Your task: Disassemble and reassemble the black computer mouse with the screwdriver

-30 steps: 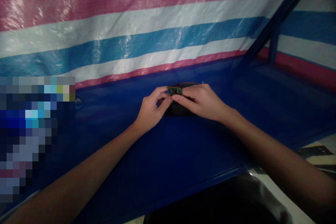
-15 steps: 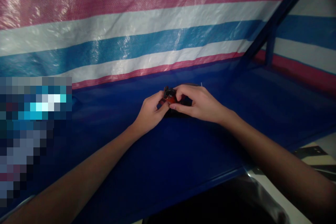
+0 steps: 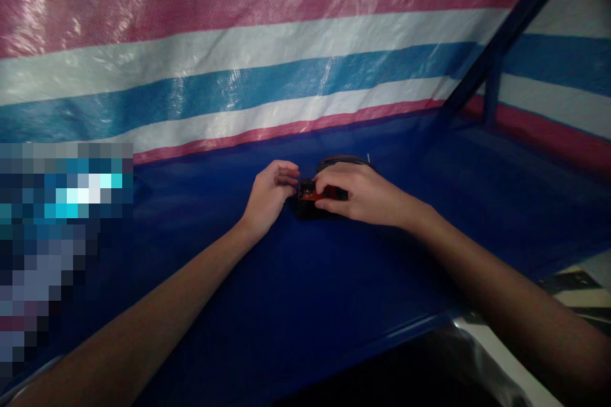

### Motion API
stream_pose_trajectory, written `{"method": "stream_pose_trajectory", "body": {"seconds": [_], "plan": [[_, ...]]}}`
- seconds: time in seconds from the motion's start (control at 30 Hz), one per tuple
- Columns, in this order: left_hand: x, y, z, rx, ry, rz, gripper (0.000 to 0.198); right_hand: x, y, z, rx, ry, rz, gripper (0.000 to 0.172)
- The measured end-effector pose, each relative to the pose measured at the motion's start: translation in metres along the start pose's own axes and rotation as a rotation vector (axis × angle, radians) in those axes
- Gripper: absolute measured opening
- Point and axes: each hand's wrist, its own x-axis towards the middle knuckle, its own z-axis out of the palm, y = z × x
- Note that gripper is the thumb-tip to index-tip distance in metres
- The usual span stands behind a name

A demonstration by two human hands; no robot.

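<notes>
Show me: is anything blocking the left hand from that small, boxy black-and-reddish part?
Nothing visible stands between the left hand and the small, boxy black-and-reddish part; the right hand holds it from the opposite side.

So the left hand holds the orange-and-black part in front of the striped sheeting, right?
No: the head view shows the right hand holding the orange-and-black part in front of the striped sheeting; the left hand is open beside it.
</notes>
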Motion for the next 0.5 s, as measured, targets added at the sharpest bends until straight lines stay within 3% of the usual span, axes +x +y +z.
{"method": "stream_pose_trajectory", "body": {"seconds": [0.2, 0.5], "plan": [[-0.0004, 0.0024, -0.001, 0.089, -0.075, -0.006, 0.038, -0.0003, -0.0001, 0.0001, -0.026, -0.089, -0.05, 0.005], [-0.0023, 0.0021, 0.0005, 0.276, -0.121, 0.046, 0.032, -0.002, -0.0019, -0.0084, -0.005, -0.104, -0.019, 0.004]]}}
